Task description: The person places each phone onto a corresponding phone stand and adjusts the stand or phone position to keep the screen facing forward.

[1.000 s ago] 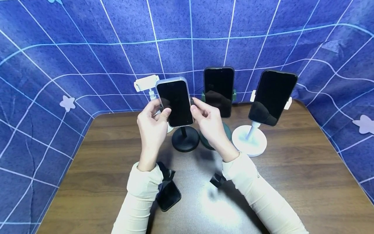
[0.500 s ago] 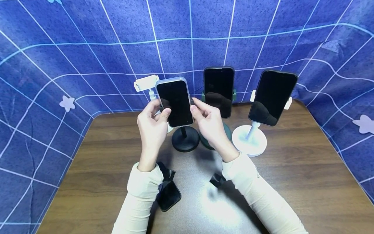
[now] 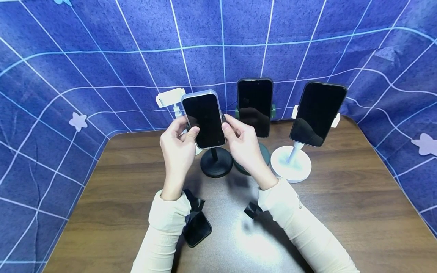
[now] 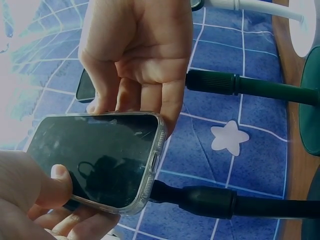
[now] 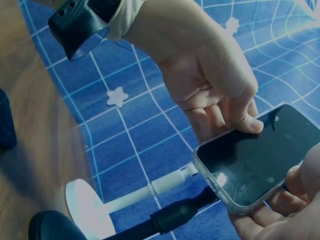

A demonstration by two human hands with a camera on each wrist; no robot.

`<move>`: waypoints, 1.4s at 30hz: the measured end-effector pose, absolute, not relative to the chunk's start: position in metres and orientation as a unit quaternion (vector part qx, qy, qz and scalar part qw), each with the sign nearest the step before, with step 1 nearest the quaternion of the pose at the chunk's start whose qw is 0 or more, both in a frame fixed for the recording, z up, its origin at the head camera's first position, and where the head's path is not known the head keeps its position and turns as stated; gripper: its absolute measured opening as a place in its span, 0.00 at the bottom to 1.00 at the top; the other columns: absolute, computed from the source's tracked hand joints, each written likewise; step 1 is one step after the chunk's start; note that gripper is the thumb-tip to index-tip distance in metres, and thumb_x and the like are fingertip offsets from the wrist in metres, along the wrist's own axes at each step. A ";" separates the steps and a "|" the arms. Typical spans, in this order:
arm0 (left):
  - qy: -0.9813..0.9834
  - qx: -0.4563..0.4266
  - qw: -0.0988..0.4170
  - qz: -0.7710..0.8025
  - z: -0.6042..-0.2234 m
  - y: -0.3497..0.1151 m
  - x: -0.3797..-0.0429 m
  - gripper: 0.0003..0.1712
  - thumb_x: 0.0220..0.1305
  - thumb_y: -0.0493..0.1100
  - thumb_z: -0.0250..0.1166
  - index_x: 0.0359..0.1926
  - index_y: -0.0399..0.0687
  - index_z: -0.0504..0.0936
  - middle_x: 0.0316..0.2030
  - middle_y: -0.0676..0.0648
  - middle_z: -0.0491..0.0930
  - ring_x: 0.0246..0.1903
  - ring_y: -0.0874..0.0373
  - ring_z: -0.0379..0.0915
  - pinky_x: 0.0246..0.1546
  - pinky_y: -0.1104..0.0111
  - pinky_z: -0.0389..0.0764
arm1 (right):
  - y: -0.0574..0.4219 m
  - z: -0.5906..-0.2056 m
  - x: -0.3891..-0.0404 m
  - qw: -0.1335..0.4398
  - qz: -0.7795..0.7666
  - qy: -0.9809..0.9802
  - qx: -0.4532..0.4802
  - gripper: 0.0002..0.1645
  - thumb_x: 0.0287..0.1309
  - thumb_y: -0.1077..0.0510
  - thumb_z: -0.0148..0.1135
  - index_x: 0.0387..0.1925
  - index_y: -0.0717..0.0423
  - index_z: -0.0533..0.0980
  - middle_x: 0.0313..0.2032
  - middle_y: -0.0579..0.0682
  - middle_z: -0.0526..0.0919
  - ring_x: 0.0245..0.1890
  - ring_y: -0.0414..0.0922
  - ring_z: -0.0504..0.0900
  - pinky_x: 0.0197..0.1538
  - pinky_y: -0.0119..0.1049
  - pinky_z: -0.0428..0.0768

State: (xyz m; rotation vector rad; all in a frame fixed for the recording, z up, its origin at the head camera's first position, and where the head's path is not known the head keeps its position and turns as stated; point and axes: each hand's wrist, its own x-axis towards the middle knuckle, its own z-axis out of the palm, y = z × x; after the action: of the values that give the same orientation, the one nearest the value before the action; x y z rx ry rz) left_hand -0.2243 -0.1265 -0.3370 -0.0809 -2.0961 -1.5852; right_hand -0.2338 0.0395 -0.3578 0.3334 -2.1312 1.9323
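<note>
A phone in a clear case (image 3: 205,119) stands nearly upright, screen facing me, above the round base of a black phone stand (image 3: 216,163). My left hand (image 3: 179,148) grips its left side, thumb at the screen's edge. On the opposite side my right hand (image 3: 244,146) pinches the edge, where a small black clamp end (image 3: 224,118) shows by the fingertips. In the left wrist view the black stand's stem (image 4: 207,202) reaches the phone's bottom end. Most of the clamp behind the phone (image 5: 235,165) is hidden.
Two dark phones sit in stands to the right: one phone (image 3: 255,102) in a green stand (image 3: 264,151), another phone (image 3: 319,113) in a white stand (image 3: 293,167). A white stand's bare clamp (image 3: 170,97) rises behind my left hand. Black wrist cameras (image 3: 198,227) hang under both sleeves.
</note>
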 end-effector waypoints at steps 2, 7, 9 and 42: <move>-0.771 -0.031 0.254 -0.583 -0.338 -0.127 -0.224 0.14 0.63 0.29 0.69 0.51 0.35 0.85 0.47 0.39 0.89 0.35 0.67 0.86 0.41 0.78 0.84 | 0.039 -0.358 -0.233 0.124 0.657 -0.734 0.116 0.24 0.75 0.62 0.56 0.67 0.67 0.73 0.34 0.60 0.83 0.28 0.38 0.72 0.32 0.26 0.70; -0.766 -0.037 0.257 -0.588 -0.339 -0.127 -0.224 0.14 0.63 0.28 0.68 0.50 0.35 0.86 0.47 0.40 0.89 0.34 0.74 0.84 0.41 0.78 0.84 | 0.038 -0.359 -0.233 0.132 0.653 -0.735 0.127 0.22 0.76 0.63 0.54 0.66 0.67 0.74 0.30 0.59 0.80 0.26 0.37 0.70 0.31 0.27 0.68; -0.764 -0.039 0.258 -0.591 -0.339 -0.127 -0.224 0.14 0.63 0.28 0.68 0.50 0.35 0.86 0.47 0.40 0.89 0.33 0.75 0.84 0.41 0.78 0.84 | 0.038 -0.359 -0.234 0.138 0.650 -0.735 0.136 0.21 0.76 0.63 0.53 0.65 0.66 0.75 0.27 0.58 0.76 0.25 0.38 0.69 0.32 0.27 0.69; -0.763 -0.054 0.261 -0.589 -0.339 -0.126 -0.224 0.14 0.63 0.27 0.69 0.51 0.34 0.85 0.49 0.38 0.88 0.40 0.45 0.89 0.42 0.78 0.84 | 0.035 -0.361 -0.229 0.197 0.546 -0.802 0.141 0.24 0.79 0.58 0.50 0.68 0.66 0.72 0.63 0.62 0.81 0.64 0.51 0.81 0.67 0.47 0.77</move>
State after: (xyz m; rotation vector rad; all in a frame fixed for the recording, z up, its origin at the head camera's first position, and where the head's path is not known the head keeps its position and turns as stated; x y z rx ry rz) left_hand -0.2240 -0.1261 -0.3391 -0.1450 -2.0659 -1.5930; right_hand -0.2289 0.0345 -0.3613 0.3956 -2.2455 1.5277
